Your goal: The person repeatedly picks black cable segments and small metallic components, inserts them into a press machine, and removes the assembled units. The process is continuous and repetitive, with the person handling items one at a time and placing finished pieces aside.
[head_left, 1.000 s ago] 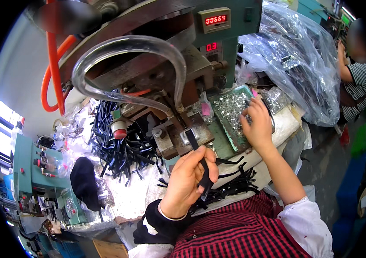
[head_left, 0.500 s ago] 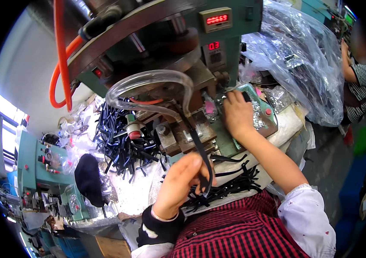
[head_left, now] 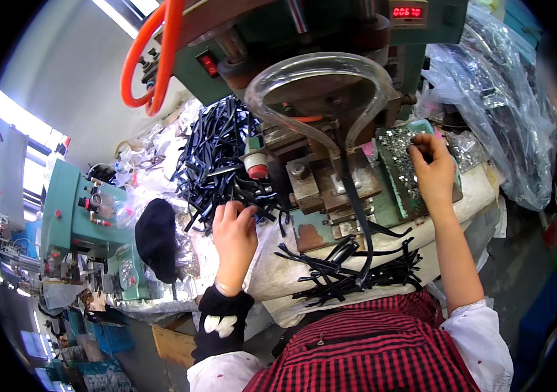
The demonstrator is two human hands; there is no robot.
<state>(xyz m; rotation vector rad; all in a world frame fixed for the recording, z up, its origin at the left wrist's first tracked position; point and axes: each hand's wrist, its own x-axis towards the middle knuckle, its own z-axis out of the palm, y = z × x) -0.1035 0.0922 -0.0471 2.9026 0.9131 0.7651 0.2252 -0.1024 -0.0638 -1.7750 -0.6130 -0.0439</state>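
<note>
My left hand point(head_left: 234, 236), at seven o'clock from the middle of the view, is at the near edge of a heap of black eyeglass temples point(head_left: 218, 147) that lies at ten o'clock. Its fingers are bent and close together, but I cannot tell whether they pinch a temple. At three o'clock my right hand point(head_left: 437, 179) hangs over a green tray point(head_left: 401, 210) of small silvery metal pieces point(head_left: 398, 157), thumb and forefinger curled toward each other; whether a piece sits between them is too small to tell.

A single temple point(head_left: 357, 210), at four o'clock, runs from the steel fixture point(head_left: 304, 187) toward me with neither hand on it, its near end over a loose bundle of black temples point(head_left: 393, 276) at half past four on the white-covered tabletop point(head_left: 269, 264).

The temples look light, smooth and fairly stiff, a little slippery and apt to tangle or scratch; I judge the middle of the straight shank the best hold, clear of the curved tip. The metal pieces look hard, nearly weightless and easily dropped, and call for a fingertip pinch by the edges.
</note>
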